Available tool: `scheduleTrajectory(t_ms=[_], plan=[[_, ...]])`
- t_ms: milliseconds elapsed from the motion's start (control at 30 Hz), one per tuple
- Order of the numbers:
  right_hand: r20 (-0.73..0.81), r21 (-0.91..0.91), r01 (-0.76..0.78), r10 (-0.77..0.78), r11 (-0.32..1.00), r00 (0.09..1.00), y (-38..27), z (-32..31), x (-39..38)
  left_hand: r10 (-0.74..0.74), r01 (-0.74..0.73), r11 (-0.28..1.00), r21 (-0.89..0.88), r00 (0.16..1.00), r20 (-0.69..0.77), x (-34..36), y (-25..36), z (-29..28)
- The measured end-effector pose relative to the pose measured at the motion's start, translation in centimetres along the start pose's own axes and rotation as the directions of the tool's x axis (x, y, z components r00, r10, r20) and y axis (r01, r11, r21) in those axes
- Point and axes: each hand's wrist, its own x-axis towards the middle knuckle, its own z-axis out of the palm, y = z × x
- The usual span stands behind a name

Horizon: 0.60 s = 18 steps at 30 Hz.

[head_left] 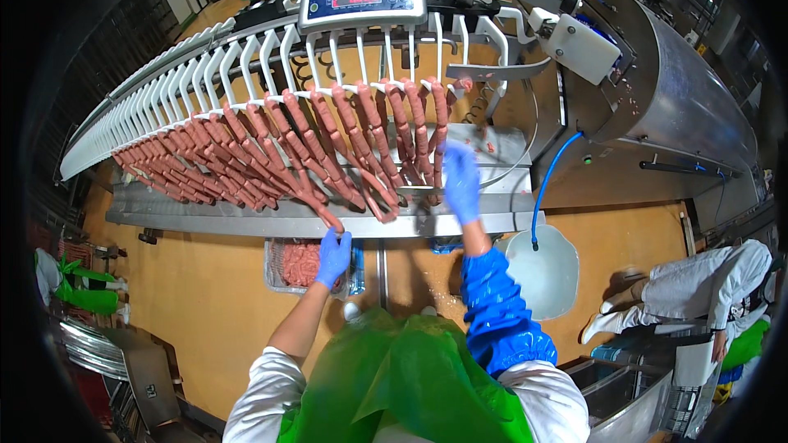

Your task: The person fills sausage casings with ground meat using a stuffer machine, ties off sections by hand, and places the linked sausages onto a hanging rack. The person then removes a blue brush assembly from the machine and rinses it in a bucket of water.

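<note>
Strings of pink sausages (pixel 300 143) hang in loops from a curved row of white hooks (pixel 220 74). At the lower end of one string, my left hand (pixel 333 258), in a blue glove, has its fingers closed on a sausage (pixel 332 222). Further right, my right hand (pixel 461 184), also gloved and smeared by motion, is beside the rightmost hanging string (pixel 440 127). Its fingers are too blurred to read. A short piece of sausage (pixel 465 84) sits at the machine's metal guide arm (pixel 501 72), above my right hand.
A steel tray (pixel 189 220) runs beneath the sausages. A digital scale (pixel 363 2) stands behind the hooks; a large steel machine (pixel 628 139) is at right. Below are a meat-filled crate (pixel 279 279), a white tub (pixel 562 271) and a blue hose (pixel 542 197). Other people stand both sides.
</note>
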Motion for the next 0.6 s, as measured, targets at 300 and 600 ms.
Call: scheduleTrajectory(t_ms=[300, 600], plan=[[0.255, 0.319, -0.396, 0.324, 0.861, 0.911, 4.7, -1.5, 16.4, 0.399, -0.206, 0.896, -0.393, 0.762, 0.511, 6.0, 20.2, 1.6], [0.324, 0.805, -0.312, 0.066, 0.504, 0.944, -6.1, 2.9, 3.2, 0.266, 0.64, 0.324, -0.697, 0.645, 0.716, 6.0, 21.1, 1.5]])
